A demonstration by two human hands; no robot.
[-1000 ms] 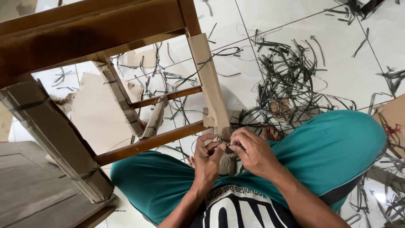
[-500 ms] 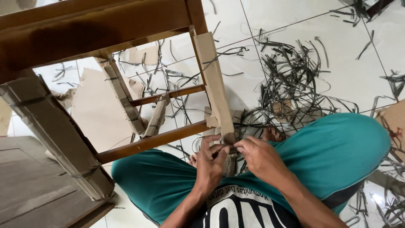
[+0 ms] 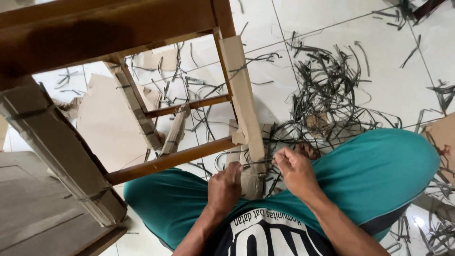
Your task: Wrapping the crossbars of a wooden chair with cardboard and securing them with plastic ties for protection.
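A wooden chair [image 3: 109, 28] stands in front of me, its legs wrapped in brown cardboard. Low on the nearest wrapped leg [image 3: 244, 109], a thin black plastic strap [image 3: 256, 162] runs around the cardboard. My left hand [image 3: 224, 188] is closed against the left side of the leg's foot, gripping the strap end there. My right hand [image 3: 294, 171] pinches the other end of the strap just right of the leg. My legs in teal trousers [image 3: 379, 170] fold around the chair's foot.
A tangle of cut black straps [image 3: 327, 95] litters the white tiled floor to the right. Flat cardboard sheets [image 3: 106, 123] lie under the chair. Another cardboard piece [image 3: 443, 135] sits at the right edge. A grey wooden board [image 3: 33, 208] lies at the lower left.
My hands, which were close together at the leg's foot, have moved apart. The left dropped lower and closed; the right shifted to the right with the strap stretched between them.
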